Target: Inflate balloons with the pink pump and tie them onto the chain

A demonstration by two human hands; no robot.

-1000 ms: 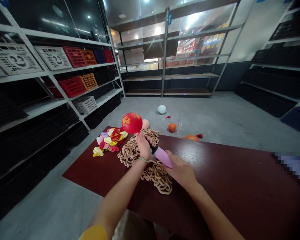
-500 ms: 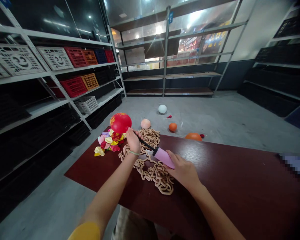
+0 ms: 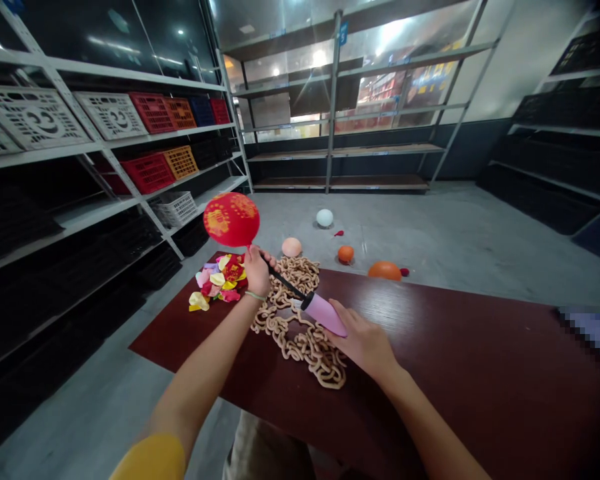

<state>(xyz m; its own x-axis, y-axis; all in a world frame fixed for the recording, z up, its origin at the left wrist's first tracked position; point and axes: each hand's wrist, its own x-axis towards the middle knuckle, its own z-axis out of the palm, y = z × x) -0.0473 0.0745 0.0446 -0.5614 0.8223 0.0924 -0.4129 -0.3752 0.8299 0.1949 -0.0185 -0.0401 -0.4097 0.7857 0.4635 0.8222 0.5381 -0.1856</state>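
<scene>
A red balloon (image 3: 231,220) with yellow print stands up from my left hand (image 3: 258,270), whose fingers are closed around its neck at the black end of a hand pump. The pump's black rod (image 3: 287,283) runs from there down to its pink barrel (image 3: 325,315). My right hand (image 3: 363,340) is wrapped around that barrel. Below the pump lies a heap of beige, cord-like chain (image 3: 313,353) on the dark red-brown table (image 3: 430,373). Left of my left hand is a pile of uninflated balloons (image 3: 220,280) in several colours. The balloon's mouth is hidden by my fingers.
On the floor past the table lie a white balloon (image 3: 325,218), a peach balloon (image 3: 292,247), a small orange one (image 3: 345,254) and a larger orange one (image 3: 385,271). Shelves with crates (image 3: 147,173) line the left; a metal rack (image 3: 333,133) stands behind.
The red balloon has moved up and left with my left hand and looks rounder and more upright. More of the pump's black rod shows. My right hand has shifted slightly left.
</scene>
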